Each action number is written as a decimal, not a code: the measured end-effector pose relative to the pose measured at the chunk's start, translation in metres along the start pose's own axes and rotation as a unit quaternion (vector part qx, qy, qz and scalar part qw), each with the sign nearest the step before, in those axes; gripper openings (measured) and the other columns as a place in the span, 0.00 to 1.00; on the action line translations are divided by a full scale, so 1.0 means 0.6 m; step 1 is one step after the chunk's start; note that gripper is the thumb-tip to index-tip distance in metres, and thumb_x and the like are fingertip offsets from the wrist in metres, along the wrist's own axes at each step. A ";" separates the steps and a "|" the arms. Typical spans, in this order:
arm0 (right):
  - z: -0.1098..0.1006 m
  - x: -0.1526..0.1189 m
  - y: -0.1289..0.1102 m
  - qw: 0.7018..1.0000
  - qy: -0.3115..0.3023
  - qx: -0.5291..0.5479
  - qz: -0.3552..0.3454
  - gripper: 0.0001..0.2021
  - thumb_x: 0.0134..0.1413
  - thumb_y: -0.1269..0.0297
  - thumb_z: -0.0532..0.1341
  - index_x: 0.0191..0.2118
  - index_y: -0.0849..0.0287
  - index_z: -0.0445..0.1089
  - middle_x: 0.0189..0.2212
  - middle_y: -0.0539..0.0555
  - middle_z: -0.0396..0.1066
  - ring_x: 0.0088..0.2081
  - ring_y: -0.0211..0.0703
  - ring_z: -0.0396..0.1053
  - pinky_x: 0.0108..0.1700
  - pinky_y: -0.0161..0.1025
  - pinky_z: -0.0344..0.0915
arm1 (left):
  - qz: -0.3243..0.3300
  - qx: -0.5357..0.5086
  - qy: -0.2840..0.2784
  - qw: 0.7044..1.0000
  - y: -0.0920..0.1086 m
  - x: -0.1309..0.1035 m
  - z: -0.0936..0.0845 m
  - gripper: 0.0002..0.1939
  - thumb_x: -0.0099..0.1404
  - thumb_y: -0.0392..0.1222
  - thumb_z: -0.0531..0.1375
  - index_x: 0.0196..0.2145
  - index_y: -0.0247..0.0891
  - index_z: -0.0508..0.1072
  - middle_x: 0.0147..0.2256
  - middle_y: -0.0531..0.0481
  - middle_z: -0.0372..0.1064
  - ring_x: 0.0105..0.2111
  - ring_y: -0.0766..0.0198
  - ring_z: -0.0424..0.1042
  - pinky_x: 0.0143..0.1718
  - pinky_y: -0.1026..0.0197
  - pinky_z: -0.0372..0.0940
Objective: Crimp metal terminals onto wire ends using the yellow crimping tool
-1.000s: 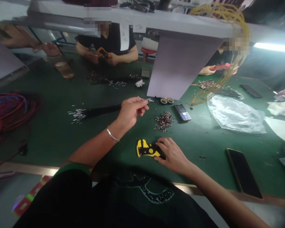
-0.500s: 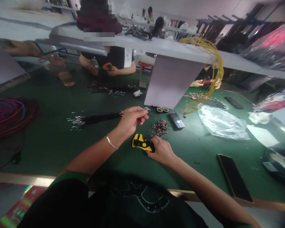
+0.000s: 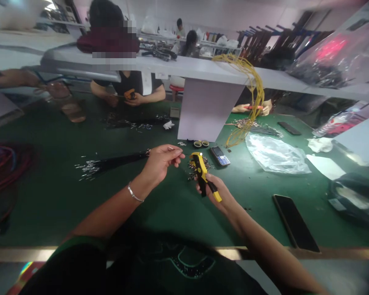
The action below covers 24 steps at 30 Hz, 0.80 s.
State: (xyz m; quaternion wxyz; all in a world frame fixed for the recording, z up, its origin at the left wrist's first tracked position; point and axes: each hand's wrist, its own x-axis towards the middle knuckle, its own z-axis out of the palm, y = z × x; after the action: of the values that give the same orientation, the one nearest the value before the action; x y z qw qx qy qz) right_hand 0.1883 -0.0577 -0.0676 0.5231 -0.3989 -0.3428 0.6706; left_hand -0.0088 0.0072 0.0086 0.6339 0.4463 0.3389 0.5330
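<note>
In the head view, the yellow and black wire stripper has just been turned by the right hand. Its head is now pointed away from the body, across the heap of small coppery bits on the green counter. By this, the stripper is brought near the left hand, so tool and wire seem to be put within easy reach of each other, but they are kept apart.

The stripper is gripped by the right fingers at its handles, which are spread. The left fingers are pinched together, and a thin wire seems to be held in them; it is too small to be seen well. To the left, a bunch of black wires is laid on the counter, with its pale ends fanned out. The keypad phone is set just beside the heap.

In the earlier frame, the stripper's head is turned to the left, and more of the heap is seen. Now part of the heap is hidden by the stripper. The left pinch is kept the same.
</note>
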 end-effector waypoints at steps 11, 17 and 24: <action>0.003 0.009 -0.016 0.989 -0.095 0.101 -0.052 0.15 0.41 0.69 0.56 0.38 0.61 0.72 0.39 0.58 0.72 0.34 0.45 0.67 0.33 0.43 0.65 | -0.003 0.035 0.028 0.999 -0.020 0.007 0.002 0.06 0.49 0.35 0.67 0.27 0.32 0.76 0.24 0.45 0.75 0.20 0.68 0.67 0.22 0.62 0.61; -0.002 0.007 -0.007 0.994 -0.076 0.026 -0.078 0.20 0.33 0.73 0.55 0.38 0.62 0.72 0.37 0.57 0.72 0.35 0.46 0.67 0.36 0.43 0.65 | -0.012 0.036 0.021 0.999 -0.035 0.009 0.003 0.06 0.49 0.35 0.67 0.27 0.31 0.76 0.25 0.44 0.74 0.21 0.67 0.68 0.22 0.62 0.61; -0.005 0.003 0.019 0.996 -0.048 -0.034 -0.061 0.20 0.33 0.73 0.55 0.38 0.61 0.73 0.37 0.56 0.73 0.35 0.46 0.69 0.38 0.43 0.66 | -0.031 0.041 0.022 0.998 -0.044 0.010 0.006 0.06 0.49 0.35 0.67 0.27 0.31 0.76 0.24 0.44 0.74 0.21 0.67 0.68 0.22 0.62 0.61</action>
State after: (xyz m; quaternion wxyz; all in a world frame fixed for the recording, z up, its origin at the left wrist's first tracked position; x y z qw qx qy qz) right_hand 0.1858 -0.0584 -0.0792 0.5321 -0.3620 -0.4136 0.6441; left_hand 0.0052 0.0114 -0.0141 0.6238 0.4494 0.3882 0.5081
